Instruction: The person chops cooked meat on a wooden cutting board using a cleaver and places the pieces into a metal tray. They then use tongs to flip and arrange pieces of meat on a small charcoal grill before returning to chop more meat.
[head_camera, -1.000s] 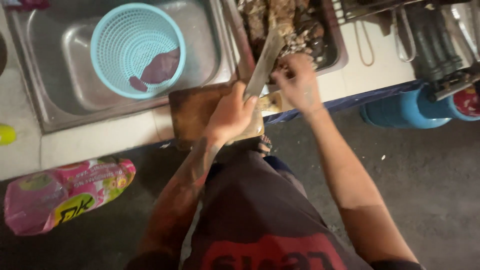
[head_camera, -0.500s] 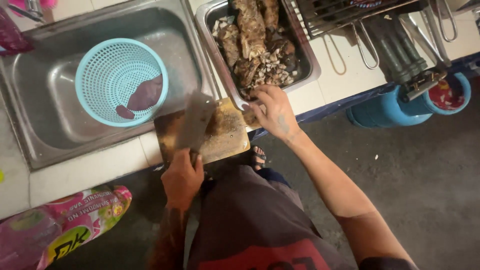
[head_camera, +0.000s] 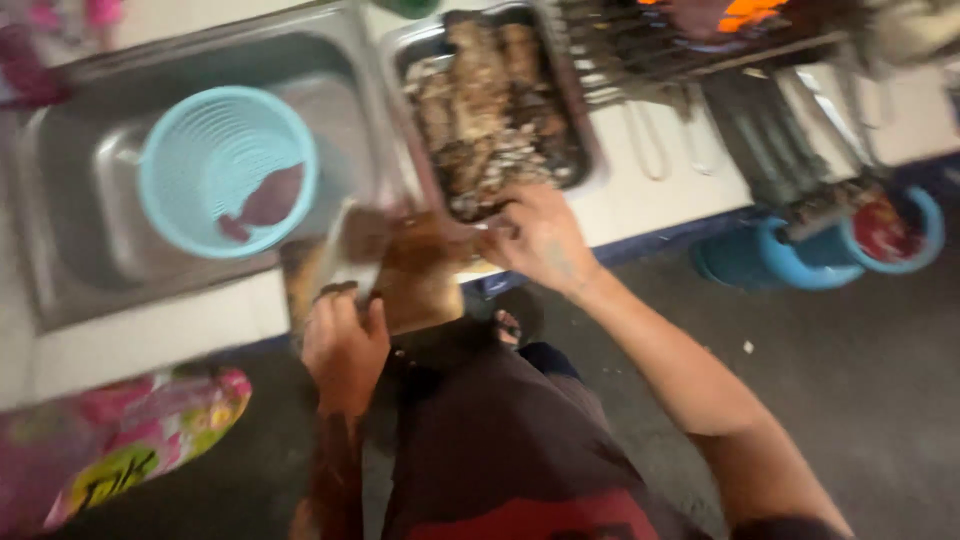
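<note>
The left hand (head_camera: 345, 345) is closed around the handle of a cleaver (head_camera: 350, 250), whose broad flat blade slants up and away over the left part of a wooden chopping board (head_camera: 420, 275). The picture is blurred with motion, so the blade's edge cannot be made out. The right hand (head_camera: 540, 240) rests at the right end of the board with its fingers curled down onto something there; whether it pinches a piece of meat or only steadies the board I cannot tell.

The cleaver looks heavy at the blade and stiff, so the safe hold is a full grip on the handle close to the blade, as the left hand has it. Greasy fingers would likely make that handle slippery. The board appears thick and rigid and sits on the near edge of the counter (head_camera: 150, 330), partly overhanging it.

Just beyond the right hand lies a metal tray (head_camera: 590, 170) filled with grilled meat (head_camera: 480, 110); the pieces look soft, oily and apt to break apart, best taken by their firmer ends. To the left, a steel sink (head_camera: 70, 200) holds a pale blue plastic basket (head_camera: 165, 170) with one dark reddish piece inside. Far right stands a wire grill rack (head_camera: 650, 50), and a blue bucket (head_camera: 790, 265) sits on the floor below. A pink printed bag (head_camera: 130, 440) lies at the near left.
</note>
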